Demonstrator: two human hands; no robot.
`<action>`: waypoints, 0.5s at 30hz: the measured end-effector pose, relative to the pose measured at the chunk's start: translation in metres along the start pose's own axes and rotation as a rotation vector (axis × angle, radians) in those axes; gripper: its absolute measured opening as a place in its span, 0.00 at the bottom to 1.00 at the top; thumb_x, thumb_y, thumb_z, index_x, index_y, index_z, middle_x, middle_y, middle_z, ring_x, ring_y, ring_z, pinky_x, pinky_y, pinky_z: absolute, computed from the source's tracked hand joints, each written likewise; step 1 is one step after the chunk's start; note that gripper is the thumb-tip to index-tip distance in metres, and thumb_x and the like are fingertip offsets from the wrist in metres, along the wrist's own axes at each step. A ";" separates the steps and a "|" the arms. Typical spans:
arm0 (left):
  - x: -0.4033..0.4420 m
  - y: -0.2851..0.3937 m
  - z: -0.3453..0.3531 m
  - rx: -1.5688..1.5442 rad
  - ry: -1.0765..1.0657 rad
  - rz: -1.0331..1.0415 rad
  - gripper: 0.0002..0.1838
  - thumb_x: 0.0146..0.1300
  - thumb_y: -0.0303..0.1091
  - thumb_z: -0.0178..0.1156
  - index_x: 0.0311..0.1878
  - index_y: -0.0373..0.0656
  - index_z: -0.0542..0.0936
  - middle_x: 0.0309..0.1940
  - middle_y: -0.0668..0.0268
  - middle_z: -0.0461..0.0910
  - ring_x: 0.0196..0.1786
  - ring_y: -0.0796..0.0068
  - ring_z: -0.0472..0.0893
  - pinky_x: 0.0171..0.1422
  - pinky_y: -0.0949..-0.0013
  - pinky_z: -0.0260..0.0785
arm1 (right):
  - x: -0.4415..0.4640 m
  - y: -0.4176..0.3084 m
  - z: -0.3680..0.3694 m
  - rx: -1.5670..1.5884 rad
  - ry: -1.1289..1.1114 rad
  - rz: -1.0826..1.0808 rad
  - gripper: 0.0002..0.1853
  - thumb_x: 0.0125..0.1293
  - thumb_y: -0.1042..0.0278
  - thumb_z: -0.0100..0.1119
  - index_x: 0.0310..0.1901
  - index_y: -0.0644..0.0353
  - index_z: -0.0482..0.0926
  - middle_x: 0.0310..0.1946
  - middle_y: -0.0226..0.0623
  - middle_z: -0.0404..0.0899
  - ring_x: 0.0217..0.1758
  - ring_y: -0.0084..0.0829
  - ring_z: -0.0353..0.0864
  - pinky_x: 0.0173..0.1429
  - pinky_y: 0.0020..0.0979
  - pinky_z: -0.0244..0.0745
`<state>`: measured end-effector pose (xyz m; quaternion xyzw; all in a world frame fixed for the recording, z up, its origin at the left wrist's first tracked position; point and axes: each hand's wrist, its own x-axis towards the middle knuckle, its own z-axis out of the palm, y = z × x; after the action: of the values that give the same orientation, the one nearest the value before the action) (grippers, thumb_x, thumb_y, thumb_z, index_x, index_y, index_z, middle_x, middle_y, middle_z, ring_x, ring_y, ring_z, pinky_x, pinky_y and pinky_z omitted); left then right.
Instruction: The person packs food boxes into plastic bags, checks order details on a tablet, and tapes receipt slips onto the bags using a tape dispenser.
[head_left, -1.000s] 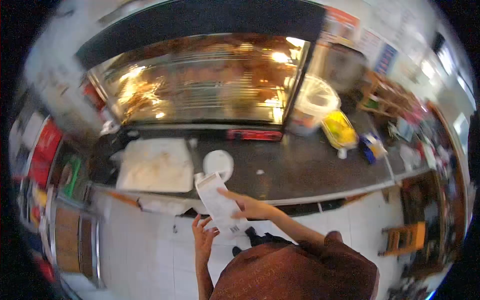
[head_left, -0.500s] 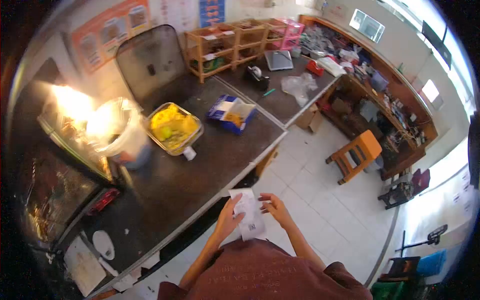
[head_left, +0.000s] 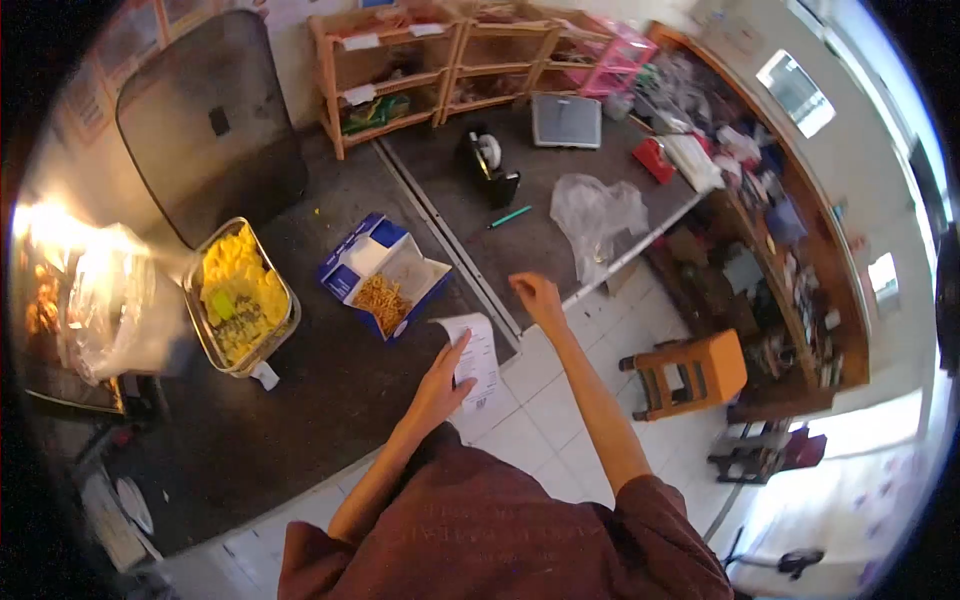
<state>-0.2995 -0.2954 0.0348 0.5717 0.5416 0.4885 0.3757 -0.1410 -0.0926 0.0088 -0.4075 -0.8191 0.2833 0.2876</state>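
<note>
A printed paper receipt point(head_left: 482, 365) hangs over the table's front edge, its top end curling over. My left hand point(head_left: 440, 388) is closed on its left side, with the thumb across the print. My right hand point(head_left: 538, 300) is apart from the paper, out over the table edge, its fingers loosely bent and nothing visible in them. Left of the receipt lies an open blue and white box point(head_left: 362, 262) with brown, crispy-looking food inside. Beyond my right hand are a teal pen point(head_left: 510, 217), a black tape dispenser point(head_left: 486, 172) and a clear plastic bag point(head_left: 598, 215).
A foil tray point(head_left: 290, 318) of yellow food stands left, beside a bright lamp-lit area. A mesh screen point(head_left: 215, 120) and wooden shelves point(head_left: 390, 75) line the back. A grey flat device point(head_left: 566, 122) sits near them. An orange stool point(head_left: 715, 365) stands on the tiled floor.
My right hand has left the receipt's side and stretched forward over the table edge. My left hand has carried the receipt forward. The view has shifted toward the table's far part.
</note>
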 end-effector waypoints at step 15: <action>0.200 -0.024 0.074 -0.290 0.322 -0.193 0.47 0.45 0.18 0.60 0.67 0.52 0.47 0.65 0.60 0.49 0.59 0.65 0.65 0.46 0.71 0.71 | 0.189 0.134 -0.019 -0.494 -0.408 -0.631 0.07 0.55 0.72 0.49 0.37 0.60 0.69 0.40 0.39 0.72 0.44 0.38 0.70 0.46 0.37 0.65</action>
<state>-0.2469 -0.0880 0.0246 0.3721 0.5710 0.6077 0.4076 -0.1550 0.1372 -0.0265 -0.1297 -0.9864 0.0523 0.0866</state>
